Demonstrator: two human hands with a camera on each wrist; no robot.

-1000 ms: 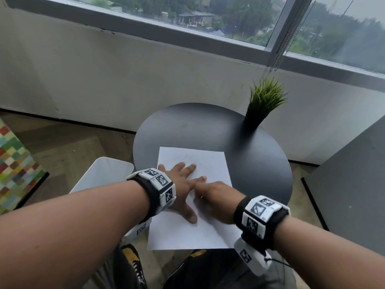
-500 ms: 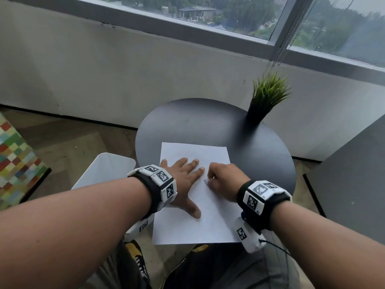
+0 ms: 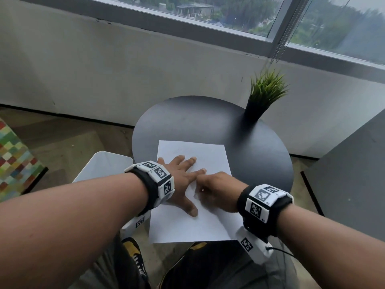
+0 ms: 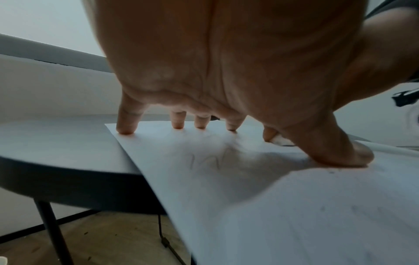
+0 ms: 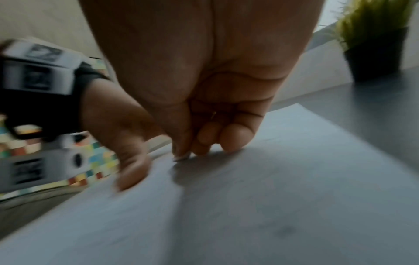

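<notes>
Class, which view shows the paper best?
The head view: nearly the whole paper shows, on the table. The left wrist view shows its left part under the left hand; the right wrist view, a blurred stretch under the right hand pinching a white bit.

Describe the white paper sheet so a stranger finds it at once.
Under the window stands a round black table; the white rectangular paper sheet lies on its near side, overhanging the edge. The left hand presses flat on it; the right hand pinches a small white piece against it. Unlike the green grass plant in a black pot at the far rim, it is flat and white.
</notes>
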